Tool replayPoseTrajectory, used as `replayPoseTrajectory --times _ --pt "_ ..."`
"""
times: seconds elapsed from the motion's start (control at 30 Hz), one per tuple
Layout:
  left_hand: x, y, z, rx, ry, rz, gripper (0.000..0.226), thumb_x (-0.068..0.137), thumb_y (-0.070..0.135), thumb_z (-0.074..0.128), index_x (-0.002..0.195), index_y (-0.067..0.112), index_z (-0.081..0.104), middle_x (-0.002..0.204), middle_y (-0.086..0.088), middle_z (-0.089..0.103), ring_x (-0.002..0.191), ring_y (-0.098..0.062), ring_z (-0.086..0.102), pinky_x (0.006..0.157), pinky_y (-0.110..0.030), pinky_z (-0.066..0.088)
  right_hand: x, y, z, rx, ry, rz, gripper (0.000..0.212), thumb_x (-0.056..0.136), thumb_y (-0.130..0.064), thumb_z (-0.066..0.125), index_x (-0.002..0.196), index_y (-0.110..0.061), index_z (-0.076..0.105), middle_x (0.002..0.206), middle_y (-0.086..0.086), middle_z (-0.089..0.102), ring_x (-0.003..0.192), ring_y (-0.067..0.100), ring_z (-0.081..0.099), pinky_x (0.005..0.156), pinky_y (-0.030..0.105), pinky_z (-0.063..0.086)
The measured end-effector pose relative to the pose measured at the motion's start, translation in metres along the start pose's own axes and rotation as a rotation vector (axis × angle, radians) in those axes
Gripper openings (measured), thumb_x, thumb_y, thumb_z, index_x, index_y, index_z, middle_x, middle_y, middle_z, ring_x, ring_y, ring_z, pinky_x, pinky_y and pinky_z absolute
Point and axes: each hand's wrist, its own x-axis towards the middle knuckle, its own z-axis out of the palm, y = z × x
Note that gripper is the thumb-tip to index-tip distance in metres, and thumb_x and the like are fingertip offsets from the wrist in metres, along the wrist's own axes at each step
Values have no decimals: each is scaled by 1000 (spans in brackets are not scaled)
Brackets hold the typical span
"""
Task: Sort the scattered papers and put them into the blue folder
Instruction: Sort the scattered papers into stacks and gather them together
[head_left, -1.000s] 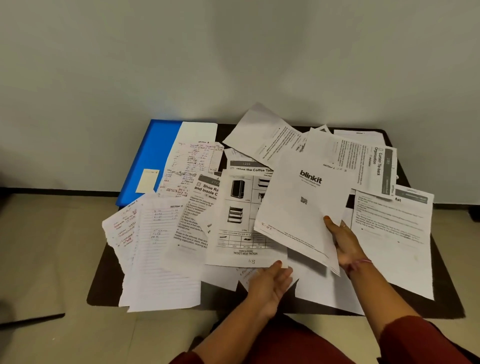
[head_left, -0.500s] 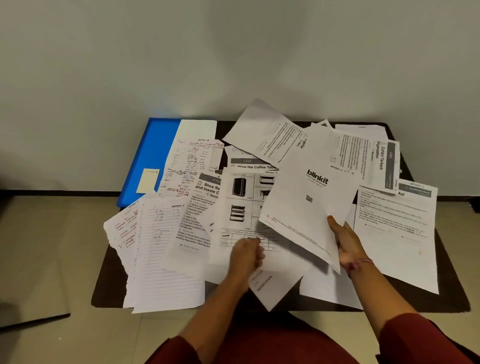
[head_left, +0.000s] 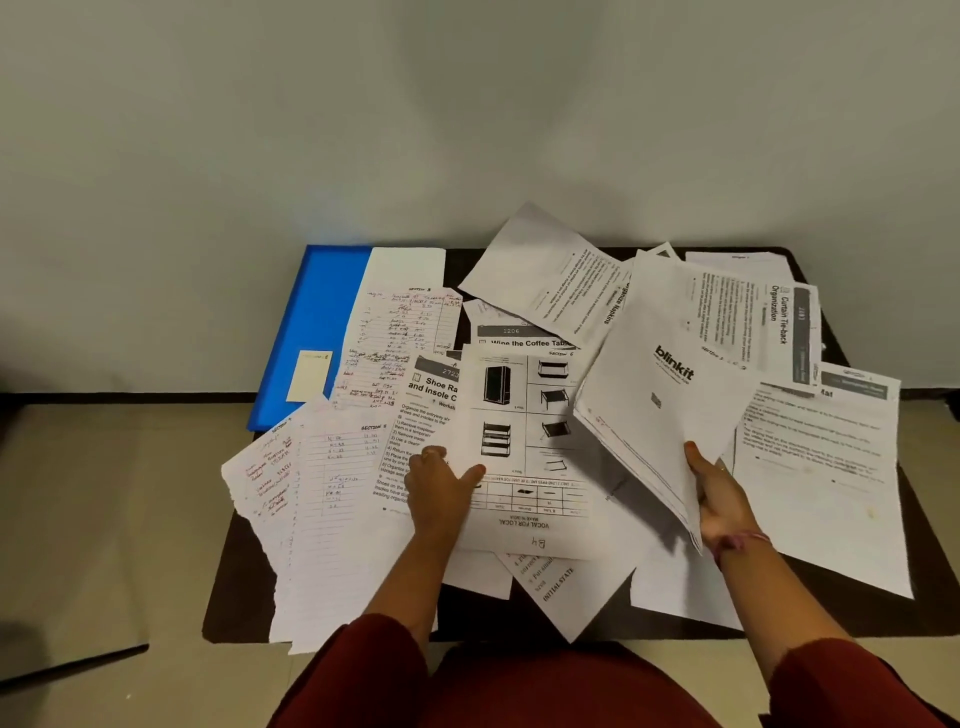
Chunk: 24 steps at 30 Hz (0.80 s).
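A low dark table (head_left: 930, 592) was set against a pale wall (head_left: 467, 104), and most of its top was covered by scattered papers (head_left: 332, 519). The blue folder (head_left: 317, 322) was laid flat at the far left corner, its long axis running from the near side toward the wall and leaning slightly right at the far end; a small pale label (head_left: 309, 375) was seen on its near part, and its right side was overlapped by handwritten sheets (head_left: 400, 348). A stack of sheets headed "blinkit" (head_left: 670, 384) was held tilted above the table, right of centre, with the right hand (head_left: 719, 499) gripping its near lower edge, thumb on top. A printed sheet showing furniture pictures (head_left: 524, 415) was lying near the middle, its text turned away from the person, and its left edge was pinched by the left hand (head_left: 439, 491), thumb over the page.
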Motion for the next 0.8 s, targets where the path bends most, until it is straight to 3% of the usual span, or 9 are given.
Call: replayPoseTrajectory --times 0.1,0.23,0.33,0.43,0.53,0.67,0.8 --pt "2 3 0 36 -1 -31 73 75 39 78 130 6 45 128 -16 49 121 -35 46 98 -48 41 0 9 8 -18 -36 -6 27 90 -20 61 117 -21 62 114 6 69 98 22 68 78 49 56" --pt "4 1 1 48 10 -31 85 71 45 79 134 5 39 130 -16 49 122 -35 46 98 -49 41 -2 23 18 -27 -15 -3 42 82 -20 69 123 -20 58 121 8 65 113 27 61 94 55 48" --pt "2 3 2 95 -13 -15 94 70 48 78 138 1 32 135 -16 42 126 -33 39 99 -47 39 -3 33 22 -54 -19 6 64 64 -25 82 123 -17 59 124 10 64 114 28 61 102 52 43" --pt "-1 8 4 235 -61 12 97 69 53 77 137 1 30 134 -14 37 126 -29 37 98 -42 41 -3 42 27 -106 -35 -15 46 83 -19 69 127 -18 57 122 7 65 112 27 61 102 51 43" --pt "-5 10 7 321 -89 47 94 70 52 77 133 1 30 131 -14 35 122 -28 37 96 -39 42 -3 44 31 -199 -18 -43 28 91 -15 61 118 -20 58 118 5 65 108 26 61 102 48 43" --pt "-2 8 5 256 -101 29 73 81 23 74 133 -2 30 132 -19 37 120 -31 41 98 -39 43 -2 44 34 -281 -16 -52 36 91 -15 61 127 -18 54 116 3 64 106 25 60 96 44 46" --pt "6 3 -4 75 -140 24 66 77 25 77 124 0 38 122 -19 53 113 -34 53 93 -42 45 -1 45 37 -305 -34 -75 32 93 -13 58 124 -19 54 117 5 63 101 23 61 86 39 50"
